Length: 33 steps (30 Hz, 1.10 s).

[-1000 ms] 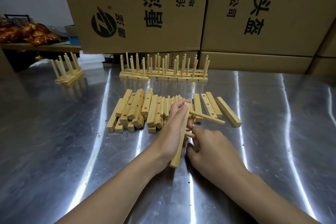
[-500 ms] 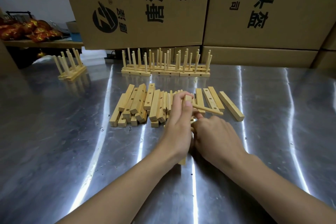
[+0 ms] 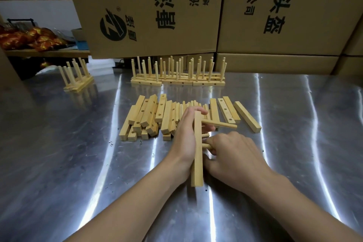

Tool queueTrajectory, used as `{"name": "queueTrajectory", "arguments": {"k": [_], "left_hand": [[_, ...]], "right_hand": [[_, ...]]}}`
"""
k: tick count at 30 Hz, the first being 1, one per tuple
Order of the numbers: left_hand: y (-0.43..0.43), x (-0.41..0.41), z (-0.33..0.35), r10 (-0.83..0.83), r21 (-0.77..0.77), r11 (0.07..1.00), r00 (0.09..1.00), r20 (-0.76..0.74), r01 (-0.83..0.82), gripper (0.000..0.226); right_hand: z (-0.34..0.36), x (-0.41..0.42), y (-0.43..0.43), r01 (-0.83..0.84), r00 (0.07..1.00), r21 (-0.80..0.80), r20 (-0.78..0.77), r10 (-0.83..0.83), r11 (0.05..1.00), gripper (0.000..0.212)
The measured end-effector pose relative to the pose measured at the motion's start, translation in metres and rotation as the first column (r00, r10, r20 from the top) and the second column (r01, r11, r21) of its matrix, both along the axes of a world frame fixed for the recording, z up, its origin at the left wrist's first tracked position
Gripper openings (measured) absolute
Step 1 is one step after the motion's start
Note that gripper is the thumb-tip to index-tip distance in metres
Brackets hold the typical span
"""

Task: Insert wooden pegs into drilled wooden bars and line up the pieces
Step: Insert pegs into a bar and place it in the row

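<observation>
Where half a second ago the two hands huddled together over the work, we now see in the head view the bar (image 3: 197, 163) showing along its length, with the left hand (image 3: 184, 139) wrapped round its 9 o'clock side. One peg (image 3: 220, 124) juts from it toward 3 o'clock. The right hand (image 3: 235, 155) pinches a second peg (image 3: 206, 146) at the bar's middle. Loose bars (image 3: 149, 118) lie at 12 o'clock. Beyond them, pegged rows (image 3: 176, 81) line the far edge of the table (image 3: 78, 163) under boxes (image 3: 147, 6). Steel reaches wide toward 9 and 3 o'clock.
</observation>
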<state>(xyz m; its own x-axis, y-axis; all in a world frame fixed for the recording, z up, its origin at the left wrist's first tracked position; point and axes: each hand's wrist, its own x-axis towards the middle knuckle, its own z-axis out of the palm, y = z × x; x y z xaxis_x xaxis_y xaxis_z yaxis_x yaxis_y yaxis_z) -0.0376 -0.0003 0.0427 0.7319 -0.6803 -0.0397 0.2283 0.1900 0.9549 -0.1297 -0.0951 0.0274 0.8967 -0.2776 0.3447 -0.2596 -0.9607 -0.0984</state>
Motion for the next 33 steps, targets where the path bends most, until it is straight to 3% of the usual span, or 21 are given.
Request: {"name": "queueTrajectory", "arguments": {"k": [2, 5, 10, 18, 22, 30, 33], "left_hand": [[0.000, -0.001, 0.001, -0.042, -0.012, 0.999, 0.992, -0.122, 0.041, 0.048], [0.000, -0.003, 0.000, -0.112, 0.016, 0.993, 0.973, -0.203, 0.118, 0.077], [0.004, -0.008, 0.000, -0.257, -0.019, 0.965, 0.925, -0.281, 0.262, 0.105], [0.004, -0.021, -0.009, -0.209, -0.103, 0.977, 0.945, -0.253, 0.188, 0.099], [-0.001, -0.019, -0.011, -0.099, -0.073, 0.994, 0.954, -0.284, 0.082, 0.098], [-0.004, -0.006, -0.013, -0.131, 0.037, 0.989, 0.976, -0.175, 0.140, 0.097], [-0.003, -0.006, -0.014, -0.147, 0.132, 0.978, 0.982, -0.122, 0.162, 0.100]], "right_hand": [[0.001, -0.002, 0.001, -0.014, 1.000, 0.005, 0.021, 0.014, 1.000, 0.017], [0.004, -0.006, 0.001, -0.034, 0.987, 0.009, 0.155, 0.032, 0.999, 0.015], [0.003, -0.001, 0.000, -0.045, 0.998, -0.074, 0.032, 0.047, 0.996, 0.013], [0.006, -0.006, 0.000, -0.138, 0.989, -0.085, -0.067, 0.132, 0.987, 0.017], [0.011, -0.003, -0.001, -0.186, 0.980, -0.041, -0.077, 0.183, 0.982, 0.020], [0.005, -0.005, -0.008, -0.163, 0.985, -0.024, -0.065, 0.161, 0.986, 0.018], [0.004, -0.009, -0.011, -0.105, 0.994, 0.003, 0.018, 0.105, 0.995, 0.038]]}}
